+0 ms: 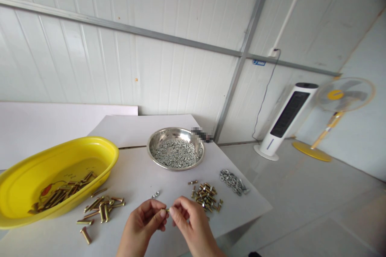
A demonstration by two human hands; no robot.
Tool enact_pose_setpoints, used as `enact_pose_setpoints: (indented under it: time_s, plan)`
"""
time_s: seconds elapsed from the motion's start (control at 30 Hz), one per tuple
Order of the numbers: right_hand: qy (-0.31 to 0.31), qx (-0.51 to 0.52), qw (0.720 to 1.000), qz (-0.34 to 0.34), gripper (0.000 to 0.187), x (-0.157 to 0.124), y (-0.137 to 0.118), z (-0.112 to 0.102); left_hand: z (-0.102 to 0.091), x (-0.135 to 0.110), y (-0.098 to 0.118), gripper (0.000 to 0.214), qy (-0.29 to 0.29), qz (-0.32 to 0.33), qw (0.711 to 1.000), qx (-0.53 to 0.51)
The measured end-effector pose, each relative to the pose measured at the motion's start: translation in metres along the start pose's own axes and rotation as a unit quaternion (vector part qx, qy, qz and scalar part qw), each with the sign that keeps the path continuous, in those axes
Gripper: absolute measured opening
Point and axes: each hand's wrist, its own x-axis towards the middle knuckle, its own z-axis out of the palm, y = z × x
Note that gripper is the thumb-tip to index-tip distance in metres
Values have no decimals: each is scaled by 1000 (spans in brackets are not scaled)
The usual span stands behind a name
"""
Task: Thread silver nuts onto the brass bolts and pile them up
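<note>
Just above the table's front part, my left hand [146, 221] and my right hand [189, 219] meet with fingertips pinched together. Between them shows a bit of a small brass-coloured bolt [167, 210]; most of it is covered by the fingers. Whether a nut sits on it is hidden. A few loose silver nuts [156, 194] lie just beyond my left fingers. Left of my left hand is a loose pile of brass-coloured bolts [104, 209]. Close to my right hand lies a heap of bolts with nuts on them [206, 196].
A yellow plastic tub [99, 148] holding more bolts stands at the left. Behind my hands is a steel bowl [150, 153] of silver nuts. Silver washers or nuts [233, 182] lie near the table's right edge. A white tower cooler [285, 122] and a yellow fan [327, 128] stand beyond.
</note>
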Motion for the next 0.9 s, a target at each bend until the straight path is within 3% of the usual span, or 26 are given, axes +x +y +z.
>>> enact_pose_setpoints:
  time_s: [0.27,0.37,0.5,0.67,0.9]
  plan:
    - [10,-32,998,51,61,-2,14,5,1,0,-6,29,-12,1,1000,-7]
    - [23,-12,999,21,54,-1,11,2,2,0,-3,31,15,-16,999,-31]
    - [52,24,997,-45,17,-1,1,-1,4,-1,-2,32,48,-35,995,-85]
    - [44,-13,995,-93,43,1,-4,1,5,-1,-4,35,61,-66,986,-142]
    - [62,-44,993,-85,29,4,6,2,6,-3,-2,33,57,-81,984,-150]
